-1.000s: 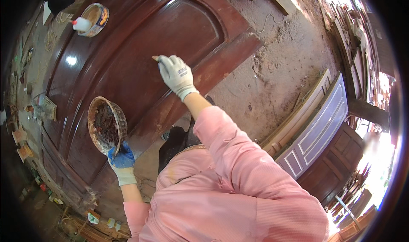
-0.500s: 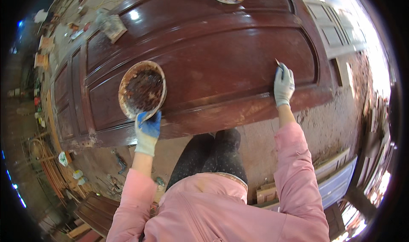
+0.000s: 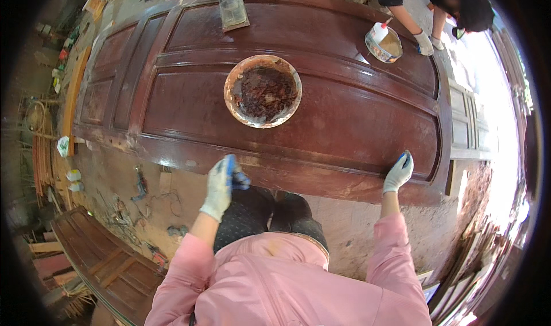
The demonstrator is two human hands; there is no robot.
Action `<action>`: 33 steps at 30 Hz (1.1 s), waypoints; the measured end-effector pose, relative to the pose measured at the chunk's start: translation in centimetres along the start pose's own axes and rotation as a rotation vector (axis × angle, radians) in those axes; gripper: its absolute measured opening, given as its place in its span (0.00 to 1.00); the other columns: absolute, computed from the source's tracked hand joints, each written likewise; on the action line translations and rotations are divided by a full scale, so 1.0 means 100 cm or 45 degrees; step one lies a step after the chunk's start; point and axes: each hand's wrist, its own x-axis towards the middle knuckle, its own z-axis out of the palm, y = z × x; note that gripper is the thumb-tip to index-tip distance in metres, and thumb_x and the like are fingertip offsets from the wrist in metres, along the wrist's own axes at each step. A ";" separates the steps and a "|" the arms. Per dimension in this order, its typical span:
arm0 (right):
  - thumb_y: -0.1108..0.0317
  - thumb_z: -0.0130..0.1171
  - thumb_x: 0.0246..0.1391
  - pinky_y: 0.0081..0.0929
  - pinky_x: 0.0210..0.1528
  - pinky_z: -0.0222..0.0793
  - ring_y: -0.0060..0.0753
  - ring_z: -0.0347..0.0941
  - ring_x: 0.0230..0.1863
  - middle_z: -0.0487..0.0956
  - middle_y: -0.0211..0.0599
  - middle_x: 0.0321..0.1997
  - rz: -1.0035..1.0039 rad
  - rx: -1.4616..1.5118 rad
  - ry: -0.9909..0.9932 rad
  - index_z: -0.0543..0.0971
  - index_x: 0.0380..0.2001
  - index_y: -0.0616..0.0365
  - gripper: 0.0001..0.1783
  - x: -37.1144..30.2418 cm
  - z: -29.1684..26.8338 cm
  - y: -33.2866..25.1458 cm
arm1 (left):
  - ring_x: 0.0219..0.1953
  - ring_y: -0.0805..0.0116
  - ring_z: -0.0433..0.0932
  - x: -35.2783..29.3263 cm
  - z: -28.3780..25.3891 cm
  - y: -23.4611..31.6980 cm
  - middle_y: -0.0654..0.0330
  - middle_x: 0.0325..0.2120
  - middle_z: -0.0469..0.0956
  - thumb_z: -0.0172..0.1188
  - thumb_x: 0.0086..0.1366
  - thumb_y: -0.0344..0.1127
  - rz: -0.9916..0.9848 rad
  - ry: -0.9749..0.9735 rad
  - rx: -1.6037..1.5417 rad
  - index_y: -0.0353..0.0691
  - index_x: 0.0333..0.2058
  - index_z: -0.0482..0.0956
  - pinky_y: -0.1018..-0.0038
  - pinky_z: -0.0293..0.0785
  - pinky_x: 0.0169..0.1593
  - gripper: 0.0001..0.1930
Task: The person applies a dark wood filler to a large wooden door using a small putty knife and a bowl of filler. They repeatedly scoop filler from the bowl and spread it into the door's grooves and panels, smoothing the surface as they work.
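Note:
A reddish-brown panelled wooden door [image 3: 344, 125] lies flat in front of me. On its near panel stands a round bowl [image 3: 261, 123] with dark brown, crusted stuff inside. My left hand [image 3: 224, 182], in a white glove with blue fingers, hovers over the door's near edge, fingers apart and holding nothing, short of the bowl. Toward the door's right end, my right hand [image 3: 399, 172], gloved alike, is closed in a pinch low over the near panel. Whatever sits between those fingertips is too small to make out.
Across the door, a co-worker's gloved hand [image 3: 425, 43] rests near a round tin [image 3: 381, 56] holding a white bottle [image 3: 379, 32]. A clear bottle [image 3: 231, 7] stands at the far edge. Another panelled door [image 3: 109, 263] lies lower left; a grey one [image 3: 468, 116] is at right.
My left hand has let go of the bowl, which now stands on the door. The view has shifted, bringing the co-worker into sight. My right hand stays pinched near the right end.

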 end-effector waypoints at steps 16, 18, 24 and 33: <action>0.61 0.59 0.68 0.47 0.48 0.79 0.59 0.83 0.45 0.87 0.53 0.41 -0.107 -0.004 -0.704 0.87 0.41 0.59 0.14 -0.112 0.162 -0.356 | 0.75 0.44 0.62 0.165 -0.136 0.088 0.49 0.72 0.67 0.54 0.77 0.39 1.157 0.220 1.738 0.39 0.67 0.74 0.51 0.56 0.77 0.23; 0.60 0.58 0.68 0.48 0.47 0.78 0.60 0.83 0.44 0.87 0.53 0.40 -0.032 -0.117 -0.671 0.87 0.40 0.59 0.15 -0.118 0.167 -0.364 | 0.77 0.43 0.58 0.205 -0.126 0.095 0.51 0.74 0.64 0.55 0.77 0.42 1.178 0.197 1.877 0.42 0.70 0.71 0.49 0.50 0.79 0.26; 0.61 0.58 0.65 0.42 0.41 0.76 0.50 0.83 0.34 0.85 0.52 0.31 0.168 -0.228 -0.603 0.87 0.39 0.65 0.16 -0.122 0.175 -0.376 | 0.79 0.44 0.53 0.261 -0.089 0.105 0.52 0.76 0.61 0.53 0.75 0.49 1.108 0.317 2.184 0.47 0.74 0.65 0.40 0.43 0.79 0.32; 0.59 0.58 0.64 0.45 0.44 0.77 0.54 0.84 0.37 0.86 0.51 0.31 0.284 -0.442 -0.602 0.87 0.37 0.63 0.17 -0.117 0.211 -0.389 | 0.80 0.43 0.50 0.260 -0.086 0.108 0.51 0.77 0.58 0.51 0.75 0.48 1.000 0.242 2.226 0.48 0.75 0.62 0.38 0.43 0.78 0.33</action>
